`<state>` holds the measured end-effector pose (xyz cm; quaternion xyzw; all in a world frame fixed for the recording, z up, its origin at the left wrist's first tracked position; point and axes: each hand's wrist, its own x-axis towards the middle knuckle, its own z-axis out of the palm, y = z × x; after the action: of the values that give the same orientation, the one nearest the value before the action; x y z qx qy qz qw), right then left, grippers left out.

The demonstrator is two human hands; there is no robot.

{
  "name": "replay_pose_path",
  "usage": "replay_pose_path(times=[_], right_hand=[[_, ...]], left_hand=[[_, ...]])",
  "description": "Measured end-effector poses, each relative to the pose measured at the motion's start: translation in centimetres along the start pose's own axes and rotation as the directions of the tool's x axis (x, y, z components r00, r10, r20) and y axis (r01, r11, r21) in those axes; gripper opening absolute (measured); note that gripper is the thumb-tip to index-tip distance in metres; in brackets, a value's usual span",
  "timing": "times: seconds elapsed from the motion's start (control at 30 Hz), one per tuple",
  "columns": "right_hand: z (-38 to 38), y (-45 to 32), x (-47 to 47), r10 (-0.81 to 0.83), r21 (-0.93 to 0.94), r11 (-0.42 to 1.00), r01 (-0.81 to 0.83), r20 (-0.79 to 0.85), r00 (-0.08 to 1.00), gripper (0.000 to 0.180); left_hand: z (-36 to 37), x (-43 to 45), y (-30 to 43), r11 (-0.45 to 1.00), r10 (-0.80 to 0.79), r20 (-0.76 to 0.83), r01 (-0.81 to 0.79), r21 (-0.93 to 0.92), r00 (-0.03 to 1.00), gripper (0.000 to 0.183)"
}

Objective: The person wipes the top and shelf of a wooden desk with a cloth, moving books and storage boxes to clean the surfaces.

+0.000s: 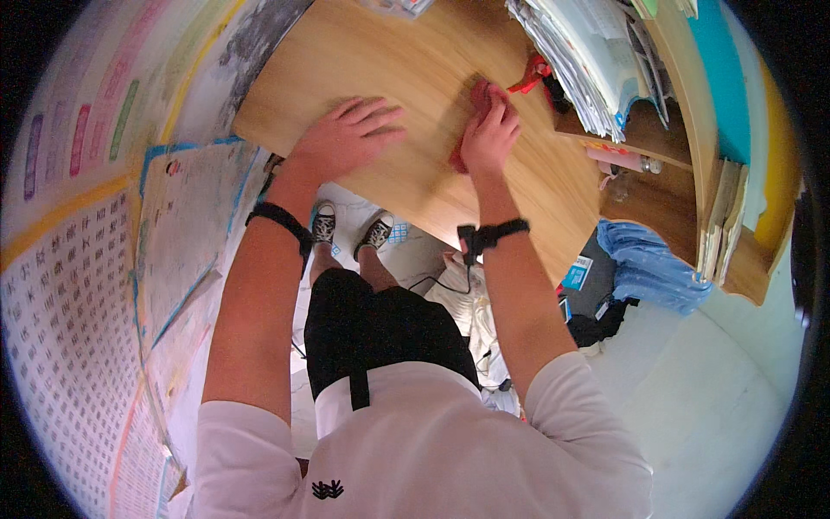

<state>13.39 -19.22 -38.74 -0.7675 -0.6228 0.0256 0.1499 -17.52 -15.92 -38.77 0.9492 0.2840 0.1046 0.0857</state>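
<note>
A wooden desktop (415,71) lies before me. My left hand (353,137) rests palm down on or just over its left part, fingers apart, holding nothing. Farther right, my right hand (494,133) is closed on a red cloth (459,152), which lies against the desktop and shows above and below the fingers. The hand is slightly blurred, and its palm is hidden. A black band circles each wrist; the right one has a cable plugged into a small black piece.
At the upper right, a stack of papers (577,71) fills a wooden shelf, with a red ribbon (533,74) beside it. Below are a pink bottle (622,157) and blue plastic bags (648,266). A clear package (405,6) sits at the far edge. Posters (71,285) cover the left wall.
</note>
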Motion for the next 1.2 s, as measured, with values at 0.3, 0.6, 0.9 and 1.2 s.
replay_pose_path(times=[0.3, 0.6, 0.9, 1.2], right_hand=[[4.2, 6.0, 11.9, 0.177, -0.276, 0.942, -0.192, -0.079, 0.981, 0.08], [1.7, 4.1, 14.3, 0.364, -0.181, 0.925, -0.334, 0.164, 0.917, 0.09], [0.2, -6.6, -3.4, 0.054, 0.095, 0.994, -0.046, -0.084, 0.995, 0.075], [2.3, -5.0, 2.0, 0.128, 0.082, 0.989, -0.121, -0.093, 0.987, 0.067]], left_hand=[[-1.4, 1.8, -3.1, 0.995, -0.094, 0.053, 0.093, 0.022, 0.994, 0.068], [-1.9, 1.6, -3.2, 0.993, -0.11, 0.105, 0.106, 0.043, 0.988, 0.065], [-1.5, 1.1, -3.1, 0.974, -0.225, -0.008, 0.225, 0.031, 0.974, 0.068], [-1.6, 1.2, -3.0, 0.966, -0.25, 0.018, 0.248, 0.077, 0.968, 0.064]])
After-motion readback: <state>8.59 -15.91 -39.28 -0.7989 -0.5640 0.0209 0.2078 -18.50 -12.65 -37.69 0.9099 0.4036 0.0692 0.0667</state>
